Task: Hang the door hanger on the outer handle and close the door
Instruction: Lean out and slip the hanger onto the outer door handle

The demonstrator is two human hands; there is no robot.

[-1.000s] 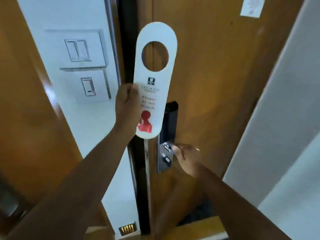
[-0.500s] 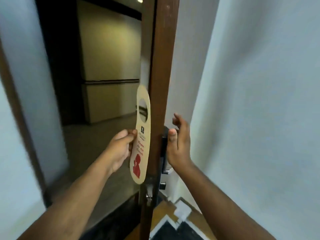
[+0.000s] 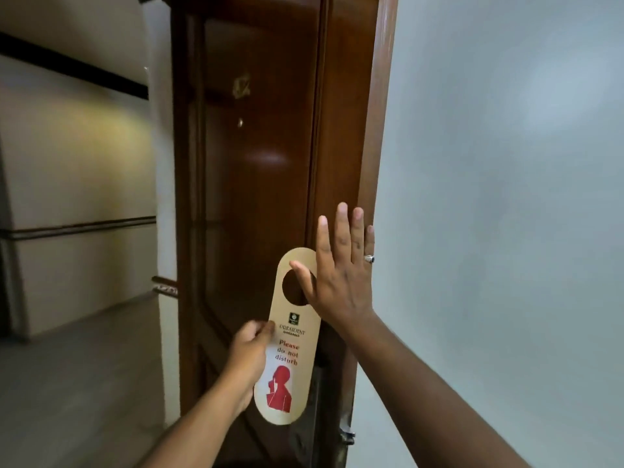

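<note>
Pinched between the thumb and fingers of our left hand, the cream card door hanger with a round hole near its top is held upright by its left edge, about halfway down its length. We read "Please do not disturb" in red lettering on its face, above a red figure, with a small dark logo higher up. It sits in front of the dark brown polished wooden door, close to the door's right-hand edge and not hooked over anything.

Our right hand is spread flat with fingers extended and holds nothing; its palm lies against the door near the edge, and its thumb crosses the upper rim of the hanger's hole. We note a silver ring on one finger.

Below the hanger we see dark lock hardware at the door's edge; the outer handle itself we cannot make out. A plain pale grey wall fills the right side. A corridor with a beige wall lies to the left.
</note>
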